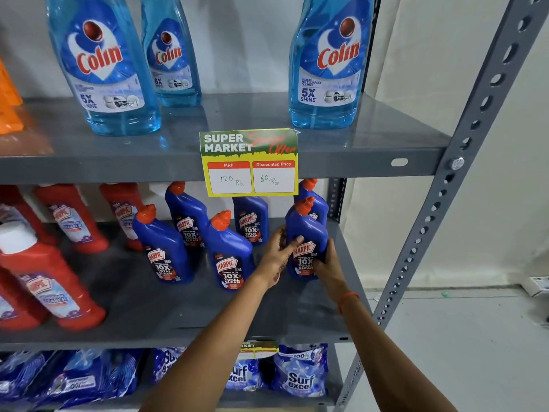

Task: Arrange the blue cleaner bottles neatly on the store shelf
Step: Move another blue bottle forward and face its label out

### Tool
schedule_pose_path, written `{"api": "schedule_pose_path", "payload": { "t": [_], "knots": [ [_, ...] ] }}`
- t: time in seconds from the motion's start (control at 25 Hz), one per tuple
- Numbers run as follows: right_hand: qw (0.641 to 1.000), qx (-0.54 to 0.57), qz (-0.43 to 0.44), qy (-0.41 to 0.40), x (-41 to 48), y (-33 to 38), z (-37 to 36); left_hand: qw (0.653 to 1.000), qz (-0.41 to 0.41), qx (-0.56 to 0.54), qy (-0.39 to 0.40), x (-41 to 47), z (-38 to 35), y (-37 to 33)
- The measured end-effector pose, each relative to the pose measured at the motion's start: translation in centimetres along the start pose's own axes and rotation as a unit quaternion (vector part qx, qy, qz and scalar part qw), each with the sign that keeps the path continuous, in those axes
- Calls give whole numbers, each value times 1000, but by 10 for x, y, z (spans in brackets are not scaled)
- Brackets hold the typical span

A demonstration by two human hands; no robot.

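Observation:
Several dark blue Harpic cleaner bottles with orange caps stand on the middle grey shelf [166, 310]. Both my hands grip the front right bottle [306, 230], which stands upright near the shelf's right end. My left hand [277, 257] wraps its left side, fingers across the label. My right hand [328, 263] holds its right side low down. Another blue bottle [316, 200] stands right behind it. Further left stand a front middle bottle [230, 254], a front left bottle [163, 248] and two back bottles [187, 215] [251, 218].
Red Harpic bottles [59, 281] fill the shelf's left part. A yellow price tag [249, 162] hangs from the upper shelf edge, where light blue Colin bottles [326, 60] stand. Surf Excel packs [300, 373] lie on the shelf below. A perforated grey upright [439, 197] bounds the right side.

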State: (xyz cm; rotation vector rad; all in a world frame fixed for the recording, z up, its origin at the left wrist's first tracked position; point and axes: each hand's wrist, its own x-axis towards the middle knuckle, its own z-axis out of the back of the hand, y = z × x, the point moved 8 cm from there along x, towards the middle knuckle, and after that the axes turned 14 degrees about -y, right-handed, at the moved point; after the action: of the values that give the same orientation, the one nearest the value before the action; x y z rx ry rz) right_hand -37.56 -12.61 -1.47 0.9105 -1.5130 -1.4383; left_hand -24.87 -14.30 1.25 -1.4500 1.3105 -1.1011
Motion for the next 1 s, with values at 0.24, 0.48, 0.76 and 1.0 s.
{"api": "schedule_pose_path", "payload": {
  "t": [0.24,0.48,0.76,1.0],
  "knots": [
    [1000,-19,-9,-22,9,-15,5,997,-19,70,7,8,1,17],
    [992,-92,-36,-79,3,-30,14,986,-6,160,49,2,10,49],
    [980,-127,-43,-149,-37,-32,44,978,-17,206,25,-34,9,57],
    [982,-75,-65,-159,-71,-36,62,977,-49,209,-2,-76,7,56]
  ]
}}
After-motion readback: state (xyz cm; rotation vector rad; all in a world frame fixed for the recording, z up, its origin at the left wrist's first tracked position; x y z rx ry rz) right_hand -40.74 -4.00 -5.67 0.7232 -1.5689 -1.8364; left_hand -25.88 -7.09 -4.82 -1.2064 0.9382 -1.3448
